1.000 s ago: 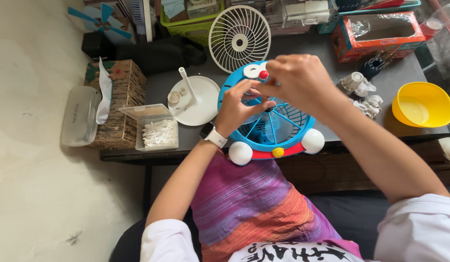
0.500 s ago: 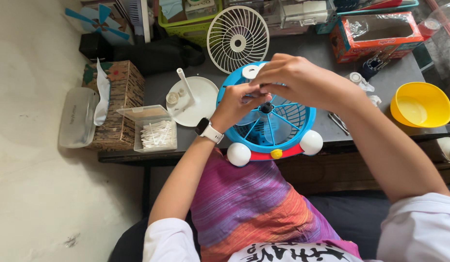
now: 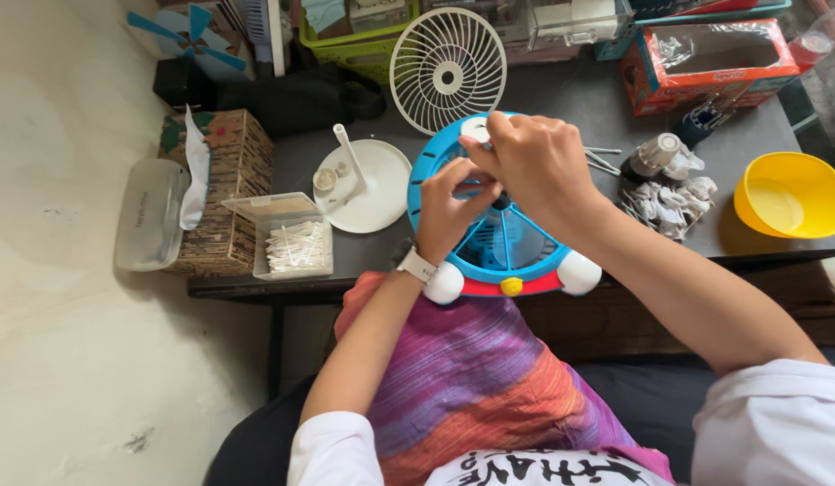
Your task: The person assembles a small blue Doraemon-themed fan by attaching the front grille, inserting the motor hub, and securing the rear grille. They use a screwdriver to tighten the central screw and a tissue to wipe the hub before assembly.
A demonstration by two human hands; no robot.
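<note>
A blue cartoon-shaped fan housing [image 3: 512, 247] with white ball feet and a red band lies face up at the near edge of the dark table [image 3: 291, 157]. My left hand [image 3: 449, 211], with a white watch on its wrist, pinches the ribs of the housing's grille near its middle. Over the upper part of the housing my right hand [image 3: 539, 166] has its fingers curled down, meeting the left fingertips. What lies between the fingertips is hidden.
A white fan grille [image 3: 447, 70] leans behind the housing, with a white round base and post [image 3: 368, 184] to its left. Also on the table are a clear box of cotton swabs [image 3: 291, 243], a tissue box [image 3: 224, 180], crumpled tissues [image 3: 669, 198], a yellow bowl [image 3: 791, 193] and an orange carton [image 3: 705, 63].
My right hand has drawn in over the top of the housing, uncovering the tissues and swabs on its right. My left forearm has swung in closer to my body.
</note>
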